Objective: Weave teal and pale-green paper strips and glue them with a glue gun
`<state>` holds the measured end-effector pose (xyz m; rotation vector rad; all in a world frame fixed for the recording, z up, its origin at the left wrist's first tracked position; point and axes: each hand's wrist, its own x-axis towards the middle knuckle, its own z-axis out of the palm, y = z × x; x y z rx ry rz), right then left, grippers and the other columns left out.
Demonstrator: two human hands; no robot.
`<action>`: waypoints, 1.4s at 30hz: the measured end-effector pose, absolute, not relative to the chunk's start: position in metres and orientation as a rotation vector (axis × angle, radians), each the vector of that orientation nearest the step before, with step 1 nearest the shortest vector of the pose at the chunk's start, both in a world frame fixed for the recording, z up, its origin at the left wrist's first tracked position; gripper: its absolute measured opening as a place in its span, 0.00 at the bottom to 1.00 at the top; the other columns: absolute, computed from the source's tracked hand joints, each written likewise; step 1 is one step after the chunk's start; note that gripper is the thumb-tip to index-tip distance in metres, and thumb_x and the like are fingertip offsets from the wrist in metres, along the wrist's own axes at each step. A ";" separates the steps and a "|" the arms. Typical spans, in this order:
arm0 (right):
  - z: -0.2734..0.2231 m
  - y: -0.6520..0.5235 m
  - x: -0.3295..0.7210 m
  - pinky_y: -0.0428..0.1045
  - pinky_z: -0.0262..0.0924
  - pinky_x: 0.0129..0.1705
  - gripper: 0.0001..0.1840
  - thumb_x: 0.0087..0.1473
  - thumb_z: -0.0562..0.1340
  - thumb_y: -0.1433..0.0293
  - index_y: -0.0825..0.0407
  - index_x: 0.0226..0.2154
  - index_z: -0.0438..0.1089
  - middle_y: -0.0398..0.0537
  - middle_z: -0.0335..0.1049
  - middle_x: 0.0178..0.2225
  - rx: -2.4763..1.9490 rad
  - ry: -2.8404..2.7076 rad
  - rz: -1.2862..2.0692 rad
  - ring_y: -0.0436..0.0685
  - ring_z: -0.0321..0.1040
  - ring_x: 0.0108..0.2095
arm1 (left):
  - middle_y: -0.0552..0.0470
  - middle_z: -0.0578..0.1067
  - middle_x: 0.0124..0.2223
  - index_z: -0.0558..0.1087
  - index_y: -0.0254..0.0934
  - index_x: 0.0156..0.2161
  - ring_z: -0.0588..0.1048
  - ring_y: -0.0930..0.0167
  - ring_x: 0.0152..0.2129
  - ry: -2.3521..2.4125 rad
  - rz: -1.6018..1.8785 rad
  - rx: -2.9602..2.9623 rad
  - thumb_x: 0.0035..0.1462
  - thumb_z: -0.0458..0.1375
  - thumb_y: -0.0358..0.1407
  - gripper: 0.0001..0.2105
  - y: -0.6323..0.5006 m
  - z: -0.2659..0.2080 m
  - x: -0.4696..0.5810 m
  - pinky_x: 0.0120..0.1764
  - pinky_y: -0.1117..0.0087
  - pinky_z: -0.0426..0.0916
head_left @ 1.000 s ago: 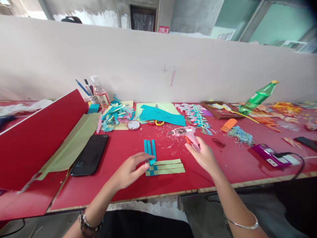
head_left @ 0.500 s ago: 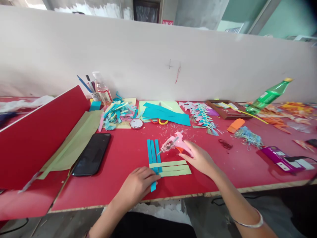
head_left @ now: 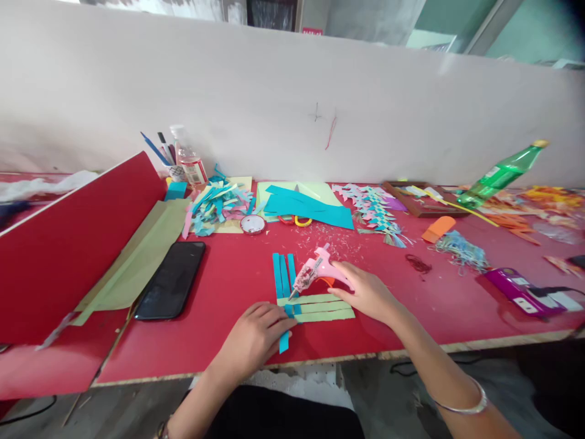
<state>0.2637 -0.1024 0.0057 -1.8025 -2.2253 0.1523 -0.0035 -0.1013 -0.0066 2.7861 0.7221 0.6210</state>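
Observation:
Blue paper strips (head_left: 283,277) stand upright on the red tabletop, crossed near their lower end by pale green paper strips (head_left: 326,312) that run to the right. My left hand (head_left: 260,329) holds the crossing at its left side, fingers together over the strips. A blue end sticks out below them. In my right hand (head_left: 368,291) is a pink hot glue gun (head_left: 323,266), gripped by its handle. Its nozzle points down and left, at the upper green strip beside the blue ones; whether it touches the paper, I cannot tell. The gun's orange trigger shows by my fingers.
A black phone (head_left: 171,280) lies left, near a red upright board (head_left: 82,256). Behind are a paper scrap pile (head_left: 219,207), a tape roll (head_left: 253,225) and blue sheets (head_left: 311,207). To the right are a green bottle (head_left: 503,174) and a purple power strip (head_left: 523,292).
My right hand has brought the glue gun's nozzle down and slightly left, from above the strips to the upper green one. My left hand keeps its place on the crossing.

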 end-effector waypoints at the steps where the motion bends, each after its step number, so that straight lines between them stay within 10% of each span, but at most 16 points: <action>1: 0.005 -0.102 0.264 0.54 0.64 0.42 0.26 0.51 0.53 0.60 0.52 0.52 0.56 0.54 0.62 0.50 -1.799 -2.235 0.147 0.61 0.63 0.47 | 0.50 0.74 0.38 0.68 0.38 0.43 0.71 0.68 0.36 0.722 0.622 2.790 0.57 0.45 0.29 0.12 -0.101 -0.007 -0.003 0.40 0.63 0.66; 42: 0.016 -0.105 0.261 0.53 0.64 0.40 0.23 0.55 0.49 0.63 0.52 0.52 0.55 0.54 0.63 0.49 -1.813 -2.322 0.044 0.60 0.65 0.45 | 0.49 0.73 0.40 0.68 0.38 0.43 0.70 0.69 0.37 0.732 0.567 2.770 0.56 0.47 0.28 0.12 -0.103 -0.009 -0.005 0.41 0.66 0.65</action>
